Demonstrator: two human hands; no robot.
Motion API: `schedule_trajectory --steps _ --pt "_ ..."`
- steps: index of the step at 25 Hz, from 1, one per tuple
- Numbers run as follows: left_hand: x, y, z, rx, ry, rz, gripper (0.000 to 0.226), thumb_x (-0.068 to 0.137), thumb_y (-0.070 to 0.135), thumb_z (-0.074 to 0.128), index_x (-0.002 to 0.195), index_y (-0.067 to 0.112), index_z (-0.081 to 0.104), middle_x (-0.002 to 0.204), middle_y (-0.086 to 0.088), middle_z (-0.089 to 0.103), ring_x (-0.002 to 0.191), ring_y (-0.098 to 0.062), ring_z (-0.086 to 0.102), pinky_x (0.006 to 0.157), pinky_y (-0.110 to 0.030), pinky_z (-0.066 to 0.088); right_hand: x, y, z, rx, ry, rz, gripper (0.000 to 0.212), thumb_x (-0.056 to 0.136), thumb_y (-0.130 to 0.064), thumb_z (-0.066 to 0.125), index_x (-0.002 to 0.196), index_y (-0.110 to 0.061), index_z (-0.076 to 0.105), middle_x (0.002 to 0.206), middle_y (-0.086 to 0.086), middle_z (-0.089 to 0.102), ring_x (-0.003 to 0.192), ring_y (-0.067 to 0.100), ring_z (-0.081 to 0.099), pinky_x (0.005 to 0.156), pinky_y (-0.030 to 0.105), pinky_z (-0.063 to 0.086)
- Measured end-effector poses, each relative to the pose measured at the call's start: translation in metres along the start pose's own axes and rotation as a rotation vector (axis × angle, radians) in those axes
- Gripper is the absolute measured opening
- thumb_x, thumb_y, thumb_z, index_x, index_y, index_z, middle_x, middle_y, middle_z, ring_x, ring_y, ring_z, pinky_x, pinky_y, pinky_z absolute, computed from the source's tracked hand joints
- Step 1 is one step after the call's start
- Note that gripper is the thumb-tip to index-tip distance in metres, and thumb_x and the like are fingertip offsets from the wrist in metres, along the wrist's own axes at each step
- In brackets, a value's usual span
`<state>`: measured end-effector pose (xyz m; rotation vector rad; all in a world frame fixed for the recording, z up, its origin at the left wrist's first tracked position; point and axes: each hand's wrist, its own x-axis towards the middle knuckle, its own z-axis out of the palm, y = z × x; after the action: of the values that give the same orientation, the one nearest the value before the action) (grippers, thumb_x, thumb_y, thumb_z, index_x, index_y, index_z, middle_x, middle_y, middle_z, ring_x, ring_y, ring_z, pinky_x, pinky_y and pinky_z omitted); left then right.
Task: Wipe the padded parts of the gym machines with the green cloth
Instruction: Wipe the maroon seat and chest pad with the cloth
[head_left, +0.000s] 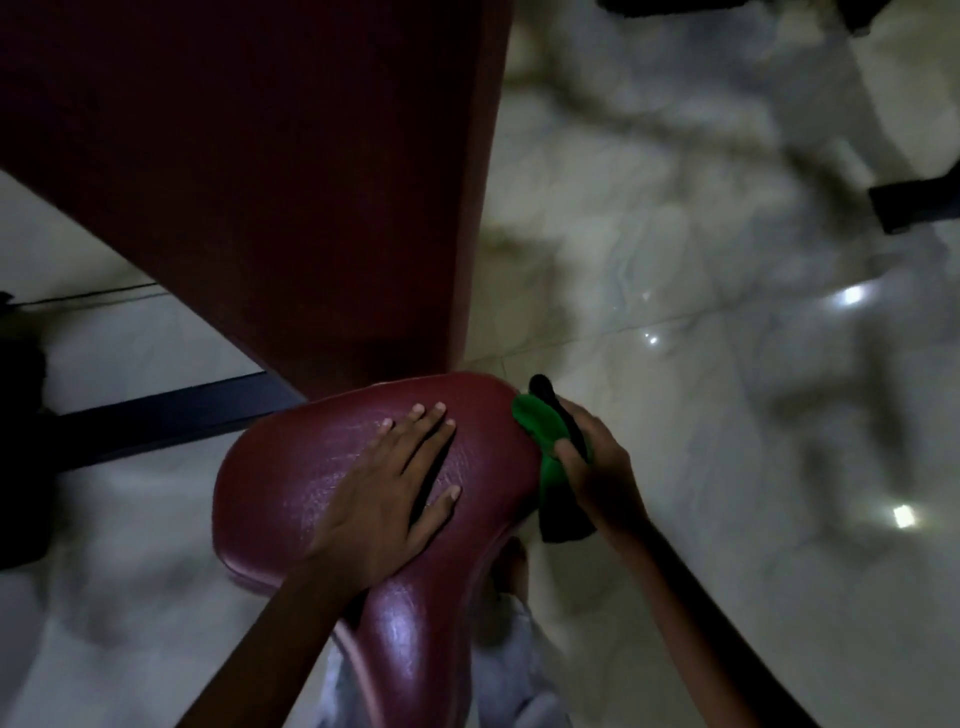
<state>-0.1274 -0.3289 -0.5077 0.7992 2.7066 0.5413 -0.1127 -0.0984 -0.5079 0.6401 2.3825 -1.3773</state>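
A dark red padded seat (291, 478) of a gym machine fills the lower middle, below a long dark red back pad (249, 171) that rises toward the top left. My left hand (387, 493) lies flat on the seat with its fingers spread straight. My right hand (597, 467) grips the green cloth (540, 431) against the seat's right edge. A dark strip of the cloth or a black part runs through my fingers and hangs below them; I cannot tell which.
Glossy pale marble floor (701, 364) with light reflections spreads to the right. A dark metal frame bar (171, 415) runs behind the seat at left. Black machine parts (914, 205) sit at the right edge and top right. My leg in pale trousers (509, 660) is under the seat.
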Motion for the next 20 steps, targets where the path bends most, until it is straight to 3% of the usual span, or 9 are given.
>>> schedule_trajectory --steps 3,7,10,12,13,16,20 --pt "-0.010 0.016 0.002 0.008 0.078 -0.226 0.062 0.093 0.049 0.038 0.140 0.008 0.046 0.148 -0.011 0.040 0.137 -0.025 0.036 0.116 -0.038 0.020 0.027 -0.017 -0.010 0.003 -0.075 0.007 0.038 0.090 -0.014 0.051 0.124 -0.028 0.060 0.108 -0.011 0.063 0.106 0.012 0.059 0.087 0.018 0.042" --pt "-0.016 0.025 0.006 0.020 0.162 -0.354 0.061 0.092 0.047 0.040 0.135 0.005 0.050 0.144 -0.015 0.044 0.133 -0.029 0.040 0.112 -0.037 0.020 0.085 -0.070 0.003 -0.393 -0.272 -0.227 0.028 0.090 -0.023 0.052 0.114 -0.028 0.065 0.107 -0.004 0.067 0.098 0.016 0.061 0.085 0.032 0.050" --pt "-0.022 0.021 0.010 0.046 0.173 -0.420 0.066 0.090 0.052 0.038 0.133 0.004 0.052 0.142 -0.015 0.047 0.131 -0.029 0.044 0.112 -0.038 0.027 0.090 -0.078 -0.003 -0.533 -0.350 -0.130 0.022 0.092 -0.027 0.048 0.106 -0.025 0.066 0.105 0.004 0.069 0.093 0.021 0.062 0.085 0.039 0.051" --pt "-0.020 0.019 0.012 0.065 0.158 -0.445 0.069 0.086 0.054 0.038 0.129 0.003 0.056 0.138 -0.017 0.051 0.126 -0.031 0.051 0.102 -0.047 0.040 0.091 -0.097 0.008 -0.714 -0.397 -0.123 0.027 0.092 -0.033 0.046 0.111 -0.028 0.064 0.111 0.006 0.067 0.097 0.025 0.062 0.084 0.038 0.051" --pt "-0.018 0.018 0.014 0.057 0.163 -0.445 0.069 0.085 0.053 0.039 0.128 0.002 0.057 0.138 -0.017 0.052 0.125 -0.032 0.052 0.100 -0.050 0.041 0.097 -0.109 0.022 -0.828 -0.414 -0.207 0.032 0.092 -0.036 0.045 0.118 -0.030 0.062 0.116 0.007 0.065 0.101 0.026 0.061 0.084 0.037 0.050" --pt "-0.018 0.018 0.020 0.073 0.199 -0.455 0.069 0.086 0.053 0.040 0.132 0.004 0.053 0.141 -0.016 0.048 0.129 -0.031 0.047 0.106 -0.048 0.031 0.099 -0.148 0.070 -1.082 -0.522 -0.463 0.042 0.094 -0.042 0.040 0.132 -0.027 0.051 0.122 0.011 0.061 0.108 0.031 0.059 0.083 0.037 0.046" --pt "-0.024 0.024 0.020 0.091 0.216 -0.538 0.070 0.085 0.054 0.041 0.132 0.003 0.053 0.140 -0.016 0.049 0.129 -0.030 0.048 0.108 -0.044 0.028 0.092 -0.155 0.070 -1.233 -0.522 -0.504 0.041 0.095 -0.045 0.039 0.123 -0.018 0.054 0.115 0.014 0.063 0.103 0.032 0.060 0.076 0.035 0.044"
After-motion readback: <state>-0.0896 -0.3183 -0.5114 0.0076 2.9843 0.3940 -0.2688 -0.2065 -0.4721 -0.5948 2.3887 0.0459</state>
